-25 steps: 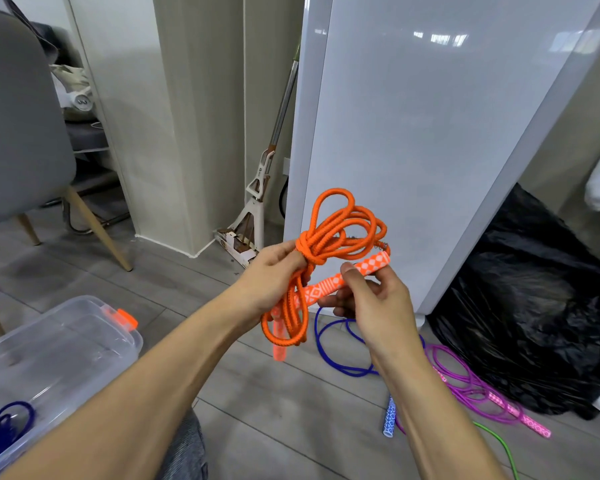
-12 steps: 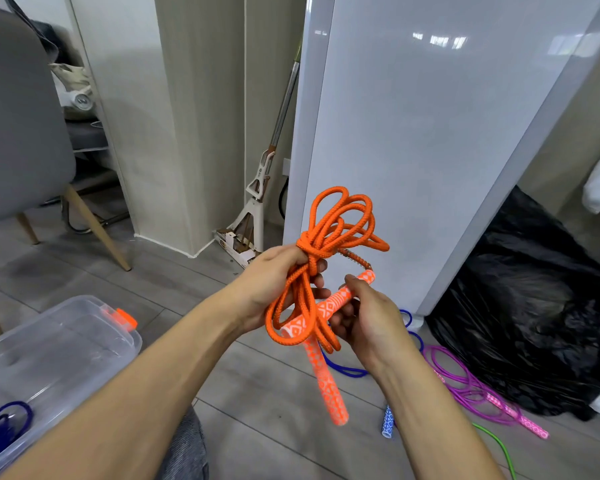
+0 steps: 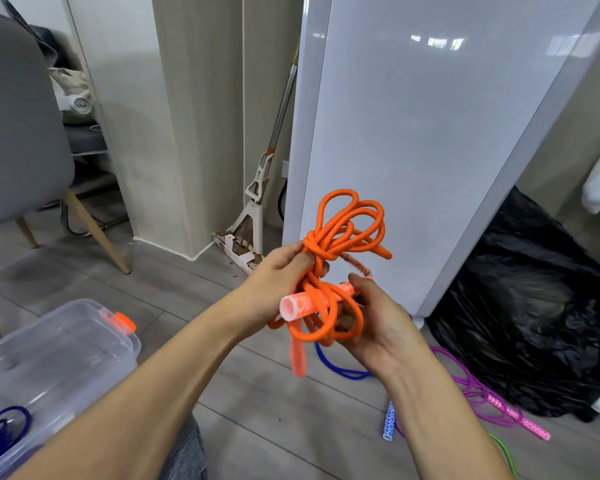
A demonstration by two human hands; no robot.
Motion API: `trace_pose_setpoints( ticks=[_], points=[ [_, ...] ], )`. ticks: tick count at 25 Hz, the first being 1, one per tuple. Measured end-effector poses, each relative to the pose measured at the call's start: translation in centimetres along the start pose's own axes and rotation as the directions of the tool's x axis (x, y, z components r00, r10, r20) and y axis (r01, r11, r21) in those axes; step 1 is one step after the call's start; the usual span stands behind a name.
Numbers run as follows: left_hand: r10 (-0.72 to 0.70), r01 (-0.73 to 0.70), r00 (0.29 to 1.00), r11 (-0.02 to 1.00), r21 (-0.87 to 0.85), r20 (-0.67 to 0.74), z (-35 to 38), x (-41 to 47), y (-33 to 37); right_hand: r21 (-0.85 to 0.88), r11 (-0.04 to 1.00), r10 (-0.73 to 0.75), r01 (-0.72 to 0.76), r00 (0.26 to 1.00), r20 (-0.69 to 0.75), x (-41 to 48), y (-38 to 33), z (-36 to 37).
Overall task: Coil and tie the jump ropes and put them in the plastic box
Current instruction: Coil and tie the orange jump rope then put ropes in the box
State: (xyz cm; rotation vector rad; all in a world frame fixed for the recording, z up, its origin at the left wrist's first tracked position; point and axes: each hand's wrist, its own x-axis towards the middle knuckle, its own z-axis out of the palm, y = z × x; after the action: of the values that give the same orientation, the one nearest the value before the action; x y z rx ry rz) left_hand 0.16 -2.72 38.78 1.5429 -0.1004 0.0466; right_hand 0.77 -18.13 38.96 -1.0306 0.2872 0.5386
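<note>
Above grey floorboards point(image 3: 257, 410), left hand point(image 3: 278, 285) grips the coiled orange rope point(image 3: 347, 230); right hand point(image 3: 378, 327) grips its handle point(image 3: 302, 304) just below.

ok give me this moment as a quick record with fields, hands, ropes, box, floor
left hand: grips orange rope at its wrapped middle
right hand: holds handle, lower loops round it
second handle: hangs below the coil
box: clear, lower left, blue coil inside
floor: blue rope, pink rope, green rope, loose, near black bag
</note>
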Motion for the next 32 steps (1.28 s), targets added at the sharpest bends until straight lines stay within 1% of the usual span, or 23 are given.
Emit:
trace_pose_setpoints(
  ticks=[2,3,5,6,8,9,11,13,15,17,18,19,20,22,25,27,29,32],
  points=[
    [0.052,-0.051,0.999,0.995,0.082,-0.005,-0.4,0.1,-0.2,-0.091,0.988,-0.125,0.126,0.992,0.021,-0.3,-0.4,-0.2],
    [0.052,-0.051,0.999,0.995,0.08,-0.013,-0.6,0.2,-0.3,-0.164,0.965,-0.197,0.202,0.979,0.048,-0.6,-0.5,-0.3],
    [0.035,-0.034,0.999,0.999,0.039,-0.032,-0.9,0.4,-0.5,-0.348,0.87,-0.327,0.348,0.937,0.12,-1.3,-0.3,-0.2],
    [0.023,-0.023,0.999,1.0,0.01,-0.046,-1.0,0.5,-0.7,-0.428,0.811,-0.367,0.398,0.917,0.157,-1.6,-0.2,-0.1],
    [0.007,-0.008,0.999,0.999,-0.032,-0.05,-1.1,0.6,-1.0,-0.552,0.7,-0.409,0.453,0.888,0.21,-2.1,-0.1,0.2],
    [0.013,-0.014,0.999,1.0,-0.018,-0.043,-1.1,0.6,-1.0,-0.602,0.65,-0.421,0.464,0.879,0.223,-2.2,-0.2,0.2],
    [0.049,-0.047,0.999,0.996,0.073,-0.019,-1.2,0.5,-1.0,-0.67,0.562,-0.467,0.485,0.855,0.226,-2.4,-0.3,0.0],
    [0.07,-0.069,0.998,0.989,0.135,-0.007,-1.2,0.5,-0.8,-0.704,0.478,-0.548,0.525,0.805,0.228,-2.4,-0.1,-0.1],
    [0.063,-0.062,0.998,0.993,0.098,-0.013,-1.0,0.6,-0.8,-0.713,0.411,-0.635,0.568,0.74,0.223,-2.1,0.5,-0.3],
    [0.045,-0.045,0.999,0.999,-0.003,-0.016,-0.9,0.5,-0.8,-0.725,0.371,-0.703,0.58,0.686,0.189,-1.8,0.9,-0.2],
    [0.036,-0.037,0.999,0.998,-0.055,-0.013,-0.7,0.5,-0.8,-0.715,0.384,-0.726,0.585,0.67,0.158,-1.6,1.0,-0.1],
    [0.03,-0.03,1.0,0.995,-0.098,-0.006,-0.6,0.4,-0.8,-0.692,0.42,-0.738,0.587,0.665,0.116,-1.5,1.1,0.0],
    [0.025,-0.024,1.0,0.991,-0.128,0.004,-0.5,0.3,-0.7,-0.652,0.479,-0.738,0.588,0.672,0.064,-1.5,1.0,0.2],
    [0.015,-0.011,1.0,0.987,-0.158,0.026,-0.3,0.2,-0.5,-0.544,0.607,-0.706,0.579,0.707,-0.036,-1.5,1.0,0.5],
    [-0.013,0.025,0.998,0.981,-0.191,0.066,-0.4,0.2,-0.4,-0.426,0.711,-0.656,0.559,0.746,-0.116,-1.0,0.9,0.4],
    [-0.005,0.018,0.996,0.989,-0.149,0.09,-0.6,0.2,-0.4,-0.308,0.784,-0.602,0.539,0.781,-0.169,-0.6,1.0,0.4],
    [0.011,-0.007,0.996,0.999,-0.051,0.091,-0.5,0.2,-0.5,-0.177,0.859,-0.51,0.481,0.832,-0.219,-0.3,1.3,0.5],
    [0.012,-0.013,1.0,0.998,0.061,0.016,-0.4,0.3,-1.3,-0.046,0.938,-0.344,0.343,0.909,-0.237,-0.2,1.5,0.3]
  ],
)
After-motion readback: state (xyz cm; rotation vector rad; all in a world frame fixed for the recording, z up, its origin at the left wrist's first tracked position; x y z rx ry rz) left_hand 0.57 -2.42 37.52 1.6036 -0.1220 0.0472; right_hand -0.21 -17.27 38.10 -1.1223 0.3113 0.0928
